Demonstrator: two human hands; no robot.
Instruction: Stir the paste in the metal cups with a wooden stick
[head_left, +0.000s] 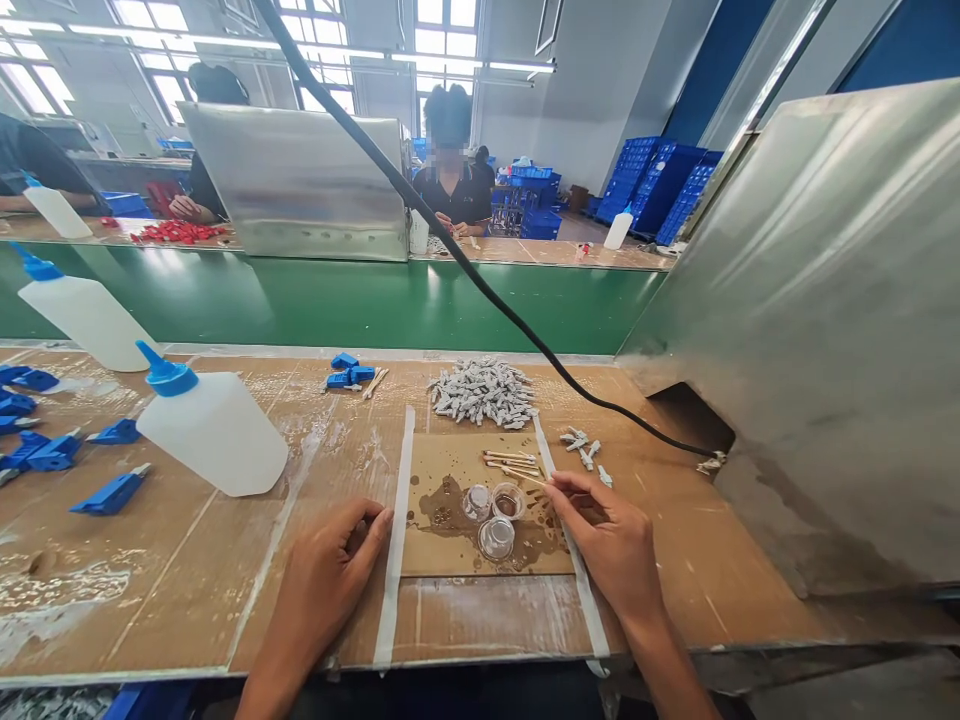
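My right hand (611,530) pinches the end of a cotton swab (525,475), which points left over several other swabs (512,459) on a wet cardboard sheet (435,455). Just below the swab stand three small clear plastic cups; one cup (508,502) has brownish liquid in it, and another cup (496,539) sits nearest me. My left hand (330,570) is curled closed beside the sheet's left tape strip (395,540); whatever its fingers may hold is hidden. Behind the sheet lies a heap of small grey parts (484,392). A few loose grey parts (589,450) lie right of the sheet.
White squeeze bottles (217,430) with blue caps and blue plastic pieces (112,492) are on the left. Blue parts (349,373) with swabs lie farther back. A metal panel (832,350) borders the right side. A black cable (480,280) crosses ahead. Co-workers sit across the green divider (337,305).
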